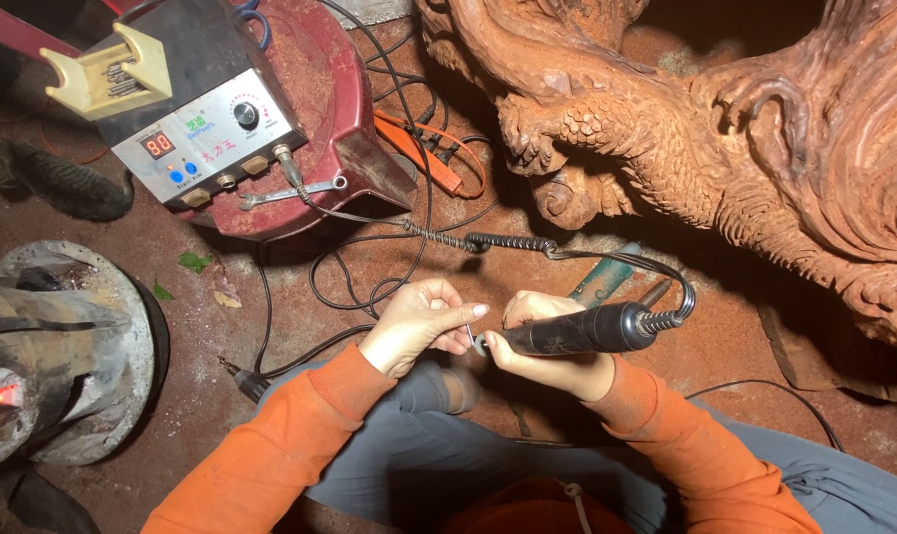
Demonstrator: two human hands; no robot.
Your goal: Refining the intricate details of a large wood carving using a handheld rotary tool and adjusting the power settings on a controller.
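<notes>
The black rotary handpiece (577, 331) is seen just below centre of the frame, gripped in the right hand (542, 341), which is clamped around its barrel. The long axis of the tool is laid almost level across the picture, the nose directed toward frame left and the coiled cable (508, 242) leaving from the right end. The left hand (419, 321) is placed directly at the nose, fingers pinched together on a small metal key (473, 341) at the collet; what exactly is pinched is too small to tell. The two hands are touching or nearly so, the left hand being the nearer to the tool tip.

Both forearms, in orange sleeves, are brought in from the lower edge and converge over the lap, wrists level.

The control box (206, 133) with red digit display is noted at upper left, resting on a red stool (325, 89), a wrench (290, 193) beside it. The carved wood sculpture (725, 129) fills the upper right. A small stove (43, 356) stands at left on the floor.
</notes>
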